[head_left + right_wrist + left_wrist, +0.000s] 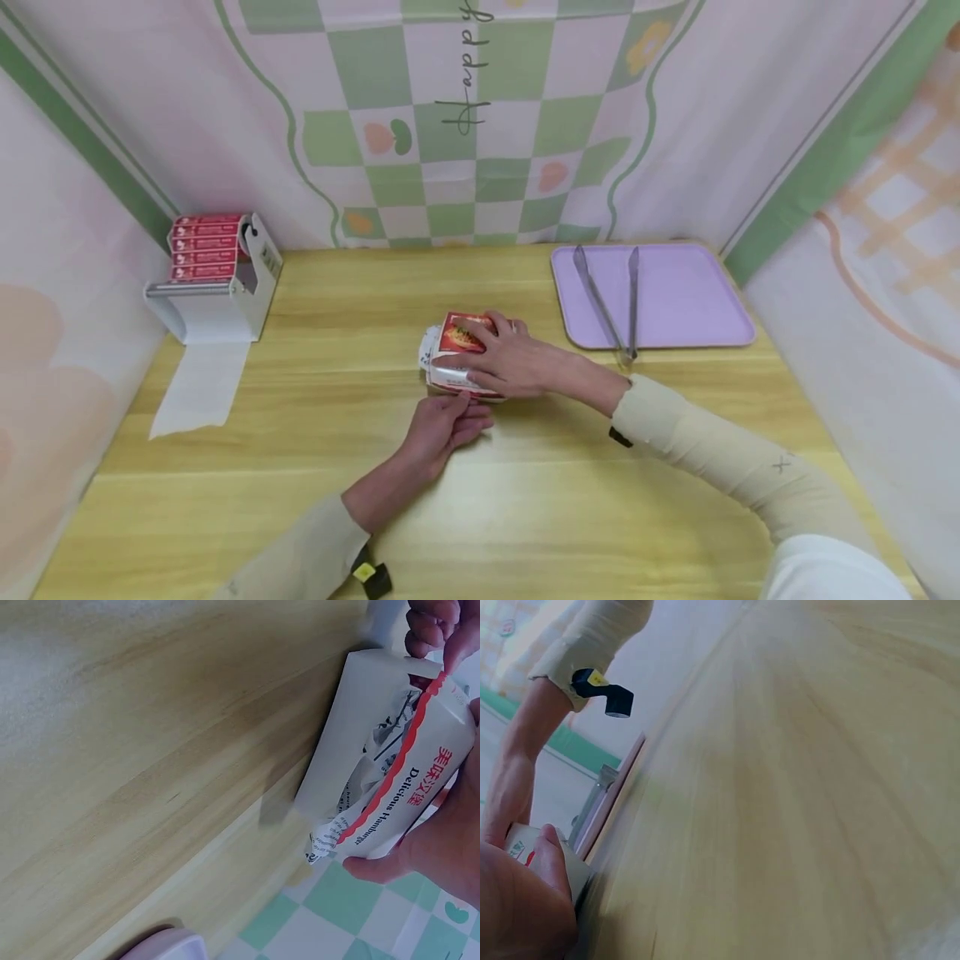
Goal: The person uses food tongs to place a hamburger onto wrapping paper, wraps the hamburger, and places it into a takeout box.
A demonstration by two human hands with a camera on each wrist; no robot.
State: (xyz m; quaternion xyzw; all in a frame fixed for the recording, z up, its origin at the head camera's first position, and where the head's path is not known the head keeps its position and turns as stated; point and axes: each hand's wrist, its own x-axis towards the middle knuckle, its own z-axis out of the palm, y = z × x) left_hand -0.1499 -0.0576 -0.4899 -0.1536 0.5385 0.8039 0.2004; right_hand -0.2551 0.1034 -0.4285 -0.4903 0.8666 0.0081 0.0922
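A red and white paper hamburger box rests on the wooden table. Its front gapes in the right wrist view, and printed wrapping paper shows between the base and the wavy red lid edge. My right hand lies across the lid from the right, spread fingers bent over it, gripping the box. At the near side, my left hand pinches the box's front edge between thumb and fingers. Some wrapping paper sticks out at the left end. What lies inside the paper is hidden.
A white dispenser with red-printed rolls stands at the back left, a white strip hanging out onto the table. Metal tongs lie spread on a purple tray at the back right. Curtains enclose the table.
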